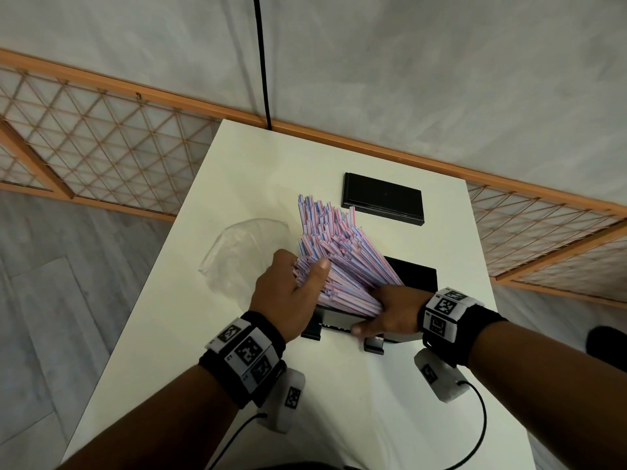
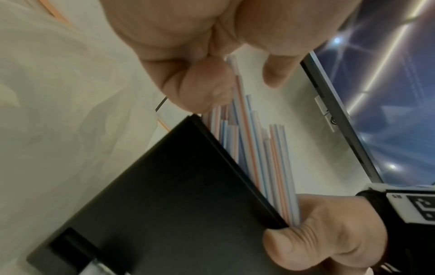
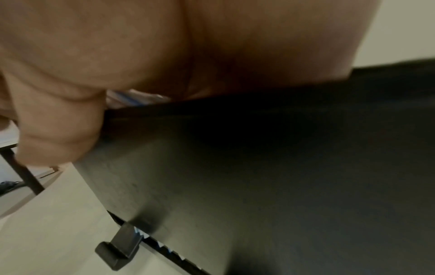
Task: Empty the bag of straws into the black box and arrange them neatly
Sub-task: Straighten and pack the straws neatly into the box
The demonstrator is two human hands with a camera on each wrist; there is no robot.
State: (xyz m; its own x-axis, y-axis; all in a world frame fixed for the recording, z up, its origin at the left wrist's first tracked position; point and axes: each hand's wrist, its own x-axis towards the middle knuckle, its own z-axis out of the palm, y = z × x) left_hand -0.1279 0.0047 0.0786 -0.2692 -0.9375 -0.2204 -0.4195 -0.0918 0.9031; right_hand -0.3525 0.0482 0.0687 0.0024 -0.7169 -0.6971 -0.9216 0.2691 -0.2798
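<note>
A thick bundle of red-and-blue striped straws [image 1: 339, 252] fans out upward and away from the black box [image 1: 419, 274], its lower ends inside the box's near end. My left hand [image 1: 300, 276] grips the bundle's left side, thumb across the top. My right hand [image 1: 369, 312] clamps the lower straw ends against the box's near wall, thumb on the outside of that wall. The left wrist view shows the straws [image 2: 259, 148] rising behind the box wall [image 2: 164, 204] between my left fingers [image 2: 200, 83] and my right hand [image 2: 329, 232]. In the right wrist view, the box [image 3: 259, 167] fills the frame.
The clear plastic bag [image 1: 241, 256] lies flattened on the white table [image 1: 339, 385], left of the straws. A flat black lid [image 1: 383, 198] rests beyond the box. Small black feet [image 1: 373, 344] stick out under the box front. A wooden lattice screen [image 1: 101, 147] stands behind the table.
</note>
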